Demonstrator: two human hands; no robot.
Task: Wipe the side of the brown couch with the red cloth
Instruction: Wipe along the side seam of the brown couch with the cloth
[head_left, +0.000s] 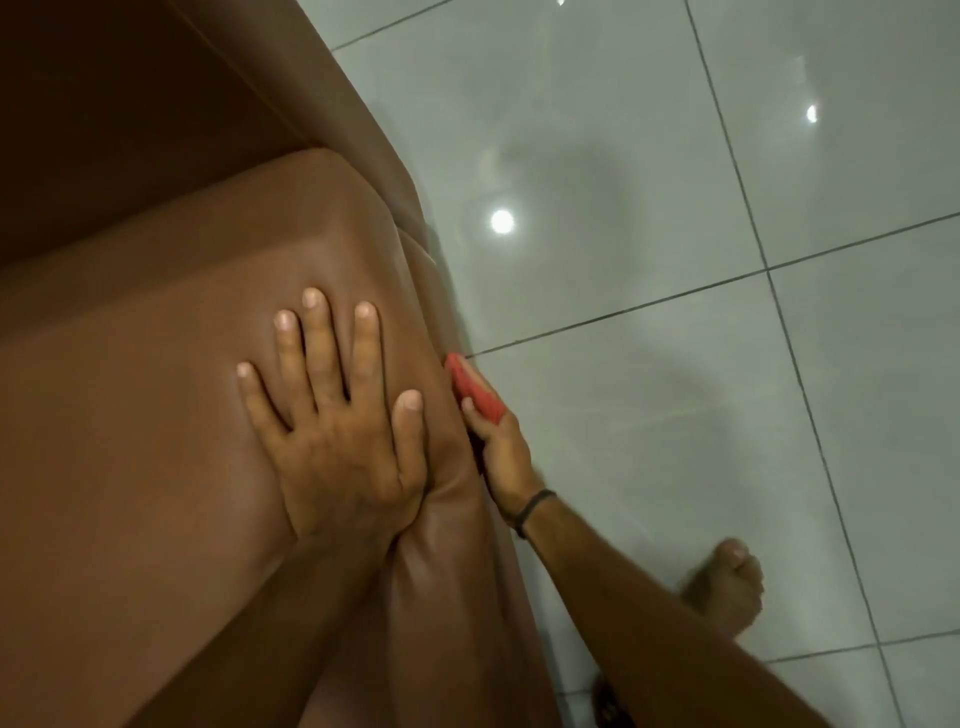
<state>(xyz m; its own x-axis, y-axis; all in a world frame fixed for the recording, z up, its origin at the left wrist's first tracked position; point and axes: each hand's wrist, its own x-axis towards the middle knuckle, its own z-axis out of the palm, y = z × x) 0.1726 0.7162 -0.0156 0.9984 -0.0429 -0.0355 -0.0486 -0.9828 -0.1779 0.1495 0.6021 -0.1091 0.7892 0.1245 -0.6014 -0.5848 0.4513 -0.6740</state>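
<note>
The brown couch (156, 415) fills the left half of the view, its padded arm seen from above and its outer side dropping away to the floor (675, 208), which is laid with pale glossy tiles and dark grout lines and mirrors several ceiling lights. A bare foot (727, 587) stands on the tiles near the lower right. The left hand (337, 431) lies flat on top of the couch arm, fingers spread wide and holding nothing, the leather dented under the palm. The right hand (498, 447), a dark band (535, 512) around its wrist, is closed around the red cloth (475, 387) and presses it against the couch's side, just below the arm's edge.
</note>
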